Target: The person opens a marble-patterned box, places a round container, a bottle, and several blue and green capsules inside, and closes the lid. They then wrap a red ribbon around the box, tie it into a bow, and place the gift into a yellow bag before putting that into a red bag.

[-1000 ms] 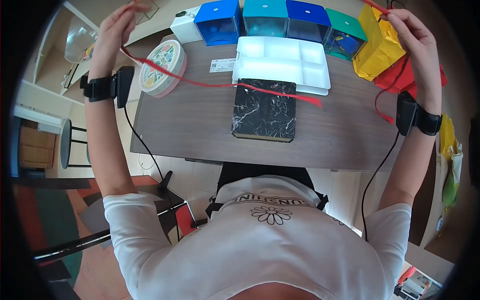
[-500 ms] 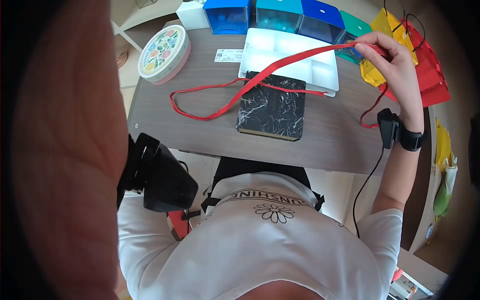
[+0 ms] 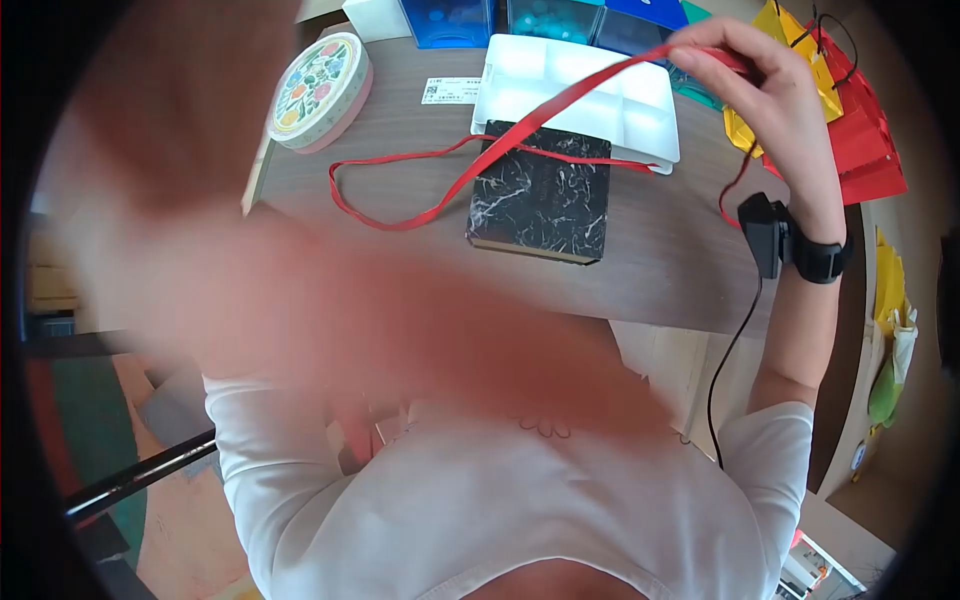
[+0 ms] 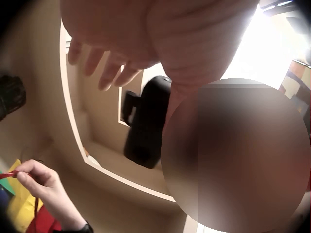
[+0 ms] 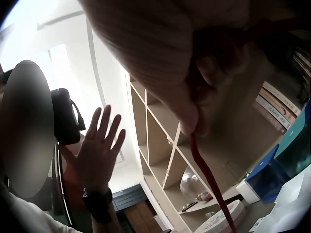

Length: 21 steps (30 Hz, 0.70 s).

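Observation:
In the head view my right hand [image 3: 765, 90] pinches a red ribbon [image 3: 530, 122] between thumb and fingers, above the desk's right side. From there the ribbon slopes down across a black marbled book [image 3: 540, 205], bends in a loop on the desk and runs back over the book to the white tray. A further length hangs below the right hand. My left hand [image 5: 99, 153] is raised beside my head with fingers straight and spread, as the right wrist view shows. It holds nothing, and in the head view it is a large blur close to the camera.
Behind the book lies a white compartment tray [image 3: 640, 128]. A round floral box [image 3: 320, 90] stands at the left, near a printed label [image 3: 450, 91]. Blue and teal bins [image 3: 448, 22] line the back. Yellow [image 3: 740, 135] and red bags [image 3: 865, 150] stand at the right.
My left hand has let go of the ribbon and come up close to the head camera. The ribbon's left part has dropped into a loop on the desk. My right hand has moved inward, still pinching it.

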{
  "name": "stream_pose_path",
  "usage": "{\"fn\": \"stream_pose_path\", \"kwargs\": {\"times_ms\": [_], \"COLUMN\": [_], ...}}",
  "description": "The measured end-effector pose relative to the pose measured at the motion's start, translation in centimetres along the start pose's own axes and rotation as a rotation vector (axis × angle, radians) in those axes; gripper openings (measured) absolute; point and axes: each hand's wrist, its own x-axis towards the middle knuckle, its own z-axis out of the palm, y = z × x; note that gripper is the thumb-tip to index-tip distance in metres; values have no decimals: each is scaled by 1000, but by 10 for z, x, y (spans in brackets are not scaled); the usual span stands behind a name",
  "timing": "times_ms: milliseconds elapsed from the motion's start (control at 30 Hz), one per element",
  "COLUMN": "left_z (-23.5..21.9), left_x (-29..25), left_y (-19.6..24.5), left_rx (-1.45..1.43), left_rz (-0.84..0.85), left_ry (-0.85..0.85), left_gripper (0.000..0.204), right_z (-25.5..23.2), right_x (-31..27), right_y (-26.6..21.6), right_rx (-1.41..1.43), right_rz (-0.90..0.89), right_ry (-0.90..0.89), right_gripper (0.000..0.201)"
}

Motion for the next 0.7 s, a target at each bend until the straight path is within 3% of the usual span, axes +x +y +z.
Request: {"fn": "stream_pose_path", "kwargs": {"times_ms": [67, 167, 233, 300, 333, 367, 400, 433, 467, 500, 600, 700], "left_z": [14, 56, 47, 40, 37, 15, 0, -15, -31, -58, -91, -91], "left_x": [28, 38, 26, 2, -17, -22, -41, -65, -73, -90, -121, -117], "left_y": [-4, -26, -34, -62, -83, -76, -100, -129, -119, -133, -123, -109], "left_rx": [-116, -697, -570, -343, -187, -144, -68, 76, 110, 153, 36, 98], "left_rz": [59, -28, -353, -414, -312, -636, -694, -624, -841, -822, -900, -1022], "left_ry": [24, -155, -419, -412, -273, -310, -180, -86, 19, -29, 112, 41], "left_gripper": [69, 52, 37, 22, 16, 20, 30, 32, 33, 31, 26, 23], "right_z": [8, 19, -6, -30, -47, -63, -76, -88, -101, -113, -125, -100], "right_x": [11, 15, 7, -5, -15, -21, -32, -43, -53, -63, -76, -66], "right_y": [-17, -55, -37, -24, 6, 15, 26, 34, 44, 53, 61, 45], "right_rx": [41, 112, 113, 1, 60, -22, -47, -78, -40, -4, 39, 90], "right_rz": [-92, -156, -99, -53, 92, 74, 90, 107, 122, 137, 136, 139], "right_ry": [-10, 230, 369, 512, 670, 719, 773, 828, 870, 914, 986, 931], "right_gripper": [19, 12, 16, 21, 24, 27, 27, 27, 27, 27, 27, 27]}}
